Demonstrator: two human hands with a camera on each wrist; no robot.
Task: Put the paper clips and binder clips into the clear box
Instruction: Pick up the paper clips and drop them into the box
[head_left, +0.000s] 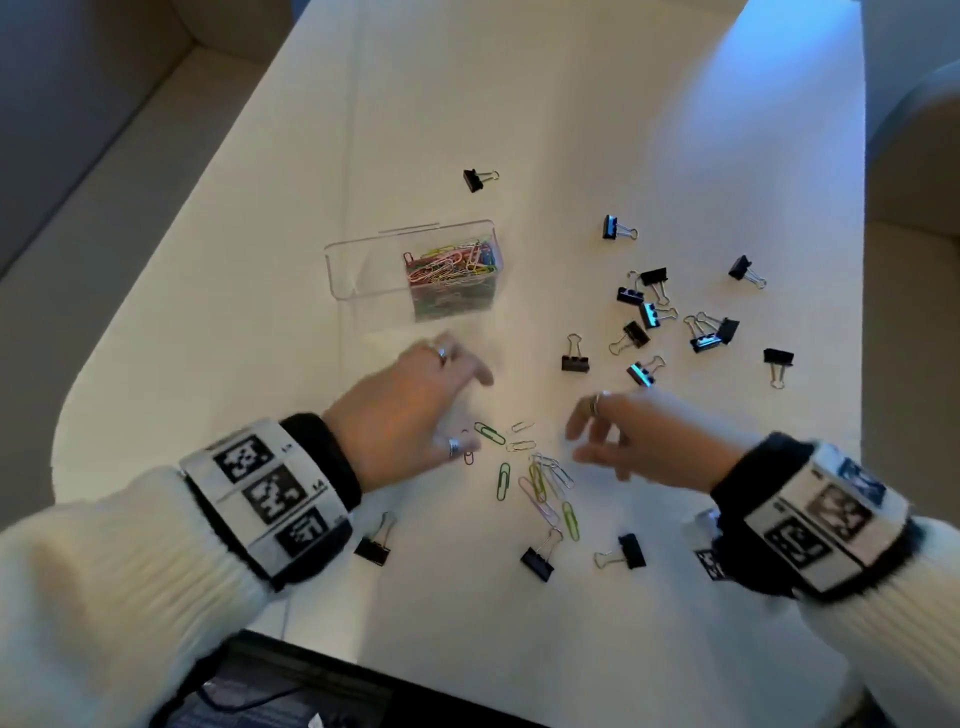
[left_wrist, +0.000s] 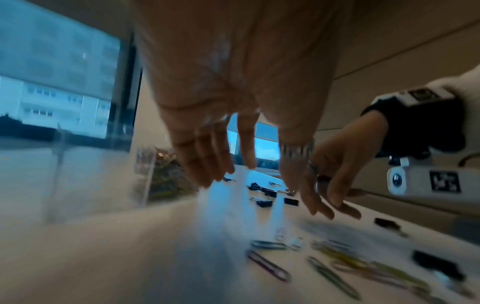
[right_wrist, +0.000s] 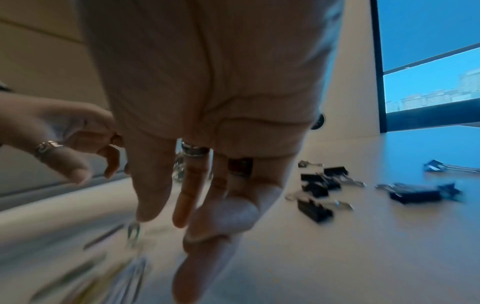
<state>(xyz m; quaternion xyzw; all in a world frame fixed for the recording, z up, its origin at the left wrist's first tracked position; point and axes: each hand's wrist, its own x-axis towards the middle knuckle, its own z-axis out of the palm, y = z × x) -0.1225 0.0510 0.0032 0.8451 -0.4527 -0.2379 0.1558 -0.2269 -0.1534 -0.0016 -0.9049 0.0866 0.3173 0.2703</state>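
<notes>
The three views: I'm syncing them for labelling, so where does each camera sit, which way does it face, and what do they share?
Head: worn on the head, looks down at the white table, the clear plastic box and the black binder clips; both hands and cream sleeves show.
Left wrist: looks along the left hand over the coloured paper clips; the right hand shows too.
Right wrist: looks along the right hand at the binder clips; the left hand shows at left.
Shared: all show binder clips and loose paper clips.

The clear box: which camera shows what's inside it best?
The head view: the clear box is seen from above, coloured paper clips filling its right compartment. The left wrist view shows it blurred, side-on. In the right wrist view I cannot make it out.
</notes>
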